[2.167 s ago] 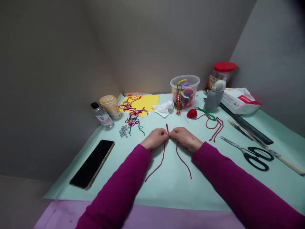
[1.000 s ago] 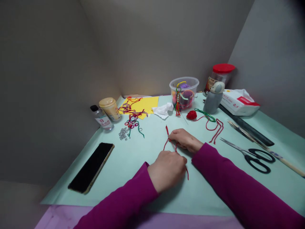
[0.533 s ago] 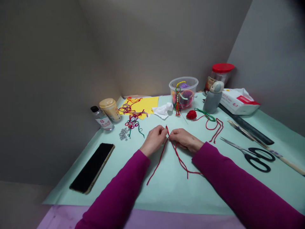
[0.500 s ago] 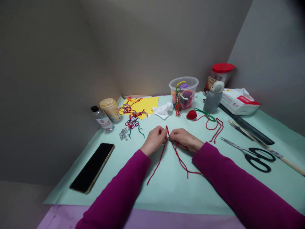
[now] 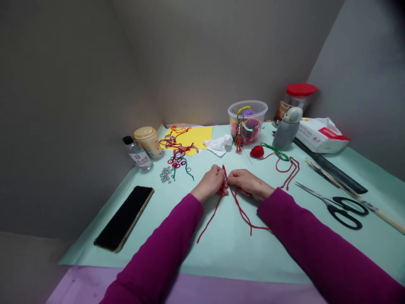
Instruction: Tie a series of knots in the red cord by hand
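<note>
Red yarn (image 5: 243, 212) runs between my two hands near the middle of the table, its loose ends trailing toward me. My left hand (image 5: 214, 179) pinches the yarn close to its upper end, where the strands come together. Close beside it on the right, my right hand (image 5: 248, 183) has thumb and forefinger closed on a red strand. The fingers partly cover the spot where the strands meet, so I cannot make out the knotting there. A small red yarn ball (image 5: 257, 151) lies beyond my right hand, near a green cord (image 5: 275, 151).
Scissors (image 5: 335, 203), thin sticks (image 5: 354, 196) and a dark ruler (image 5: 332, 169) lie on the right. A phone (image 5: 125, 218), metal rings (image 5: 166, 174) and a bottle (image 5: 139, 156) are on the left. Behind stand a yarn tub (image 5: 247, 107), a grey bottle (image 5: 284, 134) and a tissue pack (image 5: 325, 139).
My left hand's fingers have shifted around the yarn, with lower fingertips now showing beneath it. My right hand stays close by, still pinching. The whole view has shifted slightly.
</note>
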`<state>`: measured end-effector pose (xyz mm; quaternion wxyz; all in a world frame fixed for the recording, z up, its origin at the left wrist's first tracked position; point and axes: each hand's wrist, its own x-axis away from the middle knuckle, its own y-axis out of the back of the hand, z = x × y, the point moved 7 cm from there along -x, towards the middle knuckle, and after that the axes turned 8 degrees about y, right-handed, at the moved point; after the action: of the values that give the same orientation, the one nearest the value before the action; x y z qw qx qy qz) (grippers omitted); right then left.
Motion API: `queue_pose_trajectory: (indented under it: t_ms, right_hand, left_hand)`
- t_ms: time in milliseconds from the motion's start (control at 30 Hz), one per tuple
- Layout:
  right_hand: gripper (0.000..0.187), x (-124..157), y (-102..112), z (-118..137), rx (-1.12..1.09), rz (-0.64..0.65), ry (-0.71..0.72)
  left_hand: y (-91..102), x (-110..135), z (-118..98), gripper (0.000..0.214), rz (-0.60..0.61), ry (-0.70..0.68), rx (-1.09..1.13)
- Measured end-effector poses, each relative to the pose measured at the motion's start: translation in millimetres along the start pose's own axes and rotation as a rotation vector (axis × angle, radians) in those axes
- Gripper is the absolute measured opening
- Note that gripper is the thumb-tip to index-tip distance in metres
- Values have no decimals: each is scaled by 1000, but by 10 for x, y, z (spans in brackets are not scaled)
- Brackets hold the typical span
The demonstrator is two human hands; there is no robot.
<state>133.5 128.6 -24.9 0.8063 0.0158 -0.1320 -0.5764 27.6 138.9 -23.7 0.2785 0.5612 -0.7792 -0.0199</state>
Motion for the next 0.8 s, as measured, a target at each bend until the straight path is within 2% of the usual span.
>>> queue_pose_trajectory:
  t_ms: [167,233,533,800]
  right_hand:
    - [11,11,7,-9,0,-5,-8]
    - [11,15,10,-11,4,-6,-9]
    - [12,11,6,-10,29,1,2]
    - [7,-11,-12,2,40,24,43]
  left_hand:
    - [127,17,-92,16,-204,-114,-309]
    - [155,24,-103,17,-227,-143,-363]
    - [124,75,-117,34,-102,-195,-353]
    - [76,4,-12,21,22,-88,-163]
